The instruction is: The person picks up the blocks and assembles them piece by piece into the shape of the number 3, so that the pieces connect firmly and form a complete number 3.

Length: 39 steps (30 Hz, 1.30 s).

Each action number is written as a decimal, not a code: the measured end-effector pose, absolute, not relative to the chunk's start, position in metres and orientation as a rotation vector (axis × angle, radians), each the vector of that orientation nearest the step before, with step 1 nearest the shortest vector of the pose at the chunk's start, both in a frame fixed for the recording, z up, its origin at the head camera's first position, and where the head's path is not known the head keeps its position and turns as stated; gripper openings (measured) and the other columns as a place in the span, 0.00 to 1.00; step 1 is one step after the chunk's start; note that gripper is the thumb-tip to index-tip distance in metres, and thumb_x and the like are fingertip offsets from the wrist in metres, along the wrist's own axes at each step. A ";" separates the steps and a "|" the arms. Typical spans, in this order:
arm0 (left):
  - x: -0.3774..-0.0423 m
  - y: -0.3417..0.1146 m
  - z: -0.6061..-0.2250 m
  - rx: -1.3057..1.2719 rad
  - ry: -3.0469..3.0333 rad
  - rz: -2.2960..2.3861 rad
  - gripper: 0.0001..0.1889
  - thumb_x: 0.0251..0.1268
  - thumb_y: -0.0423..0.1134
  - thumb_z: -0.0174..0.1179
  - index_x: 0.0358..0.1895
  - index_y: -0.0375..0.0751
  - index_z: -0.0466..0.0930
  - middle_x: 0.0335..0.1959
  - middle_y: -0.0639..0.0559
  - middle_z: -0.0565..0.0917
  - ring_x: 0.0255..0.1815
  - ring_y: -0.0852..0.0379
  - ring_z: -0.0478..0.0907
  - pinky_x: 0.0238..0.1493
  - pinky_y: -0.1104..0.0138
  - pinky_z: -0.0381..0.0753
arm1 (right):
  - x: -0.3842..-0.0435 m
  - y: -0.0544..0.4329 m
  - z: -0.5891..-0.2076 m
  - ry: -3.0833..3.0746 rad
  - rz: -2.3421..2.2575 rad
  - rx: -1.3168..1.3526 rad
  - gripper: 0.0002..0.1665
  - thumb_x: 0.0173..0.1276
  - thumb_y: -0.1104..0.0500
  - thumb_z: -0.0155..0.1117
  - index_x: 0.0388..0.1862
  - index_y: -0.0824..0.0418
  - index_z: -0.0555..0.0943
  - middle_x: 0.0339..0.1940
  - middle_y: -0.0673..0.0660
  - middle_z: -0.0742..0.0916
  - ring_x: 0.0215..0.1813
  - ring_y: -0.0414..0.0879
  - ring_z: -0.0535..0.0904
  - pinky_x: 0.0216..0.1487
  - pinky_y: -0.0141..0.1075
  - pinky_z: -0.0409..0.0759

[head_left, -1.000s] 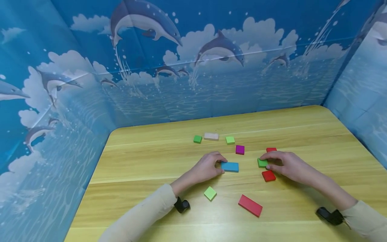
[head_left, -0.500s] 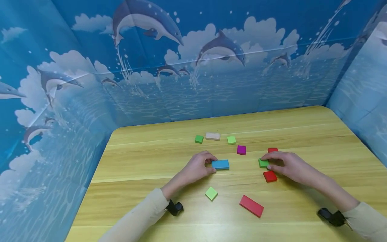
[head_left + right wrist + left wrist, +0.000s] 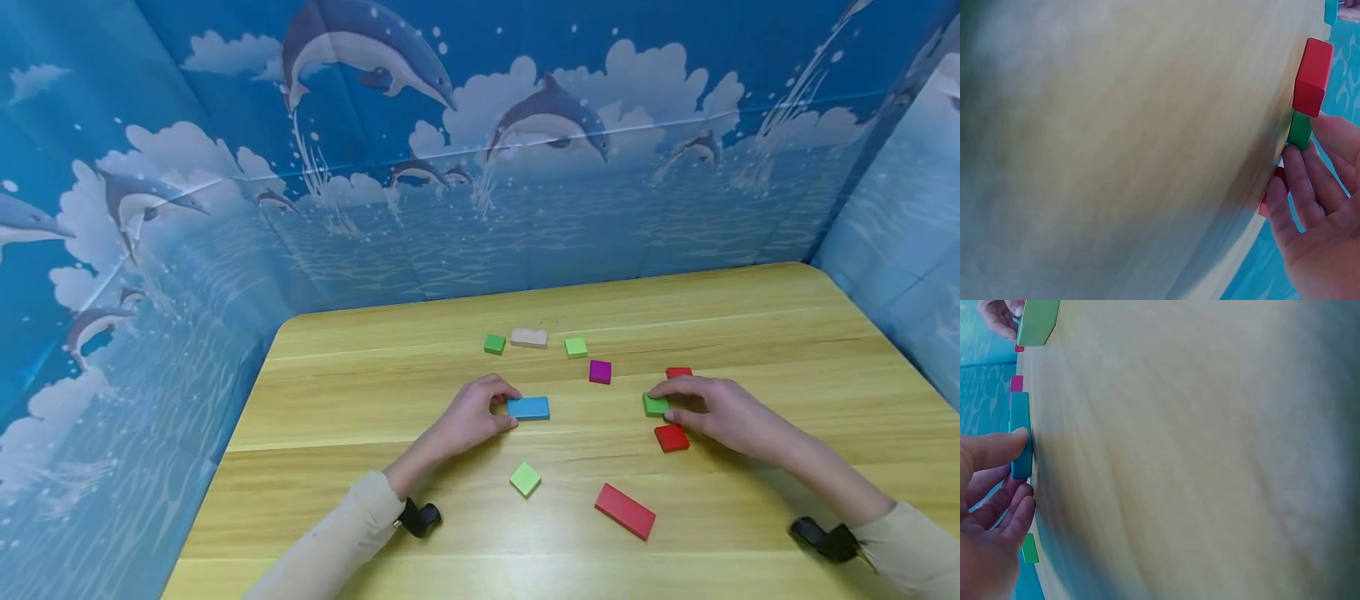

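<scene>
My left hand [image 3: 504,407] pinches the left end of a flat blue block [image 3: 528,407] lying on the wooden table [image 3: 375,392]. In the left wrist view the thumb [image 3: 999,447] presses on the blue block [image 3: 1020,434], with the fingers curled below it. My right hand [image 3: 660,402] grips a small green block [image 3: 651,407], index finger over its far side and thumb at its near side. In the right wrist view the fingertips [image 3: 1291,164] touch the green block [image 3: 1300,130]. A small red block [image 3: 671,437] lies just in front of that hand, and another red one [image 3: 678,372] lies behind it.
A purple block [image 3: 599,372] sits between the hands, farther back. A green block [image 3: 494,343], a beige block [image 3: 528,337] and a light green block [image 3: 575,347] form a row behind. Nearer me lie a light green square [image 3: 525,479] and a long red block [image 3: 625,511]. Blue dolphin-print walls surround the table.
My left hand has slid the blue block leftward across the table. The right hand and green block have stayed put.
</scene>
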State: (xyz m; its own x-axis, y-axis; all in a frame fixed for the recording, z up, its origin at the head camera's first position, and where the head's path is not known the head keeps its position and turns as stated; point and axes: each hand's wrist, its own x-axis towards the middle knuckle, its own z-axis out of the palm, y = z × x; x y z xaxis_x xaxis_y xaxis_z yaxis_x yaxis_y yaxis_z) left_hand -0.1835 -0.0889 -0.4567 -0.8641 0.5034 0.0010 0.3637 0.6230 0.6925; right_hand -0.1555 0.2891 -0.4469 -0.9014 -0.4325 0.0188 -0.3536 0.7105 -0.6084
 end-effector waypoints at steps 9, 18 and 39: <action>-0.185 -0.090 -0.458 0.702 2.662 1.054 0.17 0.56 0.34 0.72 0.50 0.43 0.84 0.43 0.59 0.80 0.45 0.60 0.74 0.49 0.69 0.75 | -0.154 0.289 -0.445 2.790 -0.937 -0.648 0.20 0.63 0.60 0.72 0.55 0.52 0.83 0.50 0.49 0.85 0.49 0.48 0.80 0.48 0.41 0.80; -0.186 -0.093 -0.463 0.690 2.645 1.084 0.16 0.57 0.35 0.72 0.50 0.44 0.84 0.43 0.60 0.80 0.45 0.60 0.74 0.50 0.68 0.75 | -0.156 0.285 -0.445 2.779 -0.918 -0.636 0.19 0.64 0.61 0.70 0.54 0.50 0.83 0.49 0.46 0.85 0.48 0.45 0.79 0.48 0.41 0.80; -0.187 -0.098 -0.469 0.718 2.650 1.108 0.16 0.58 0.35 0.71 0.51 0.43 0.84 0.44 0.60 0.79 0.45 0.60 0.74 0.50 0.68 0.75 | -0.163 0.256 -0.441 2.739 -0.928 -0.677 0.19 0.66 0.58 0.69 0.56 0.49 0.83 0.49 0.46 0.84 0.47 0.44 0.78 0.46 0.39 0.79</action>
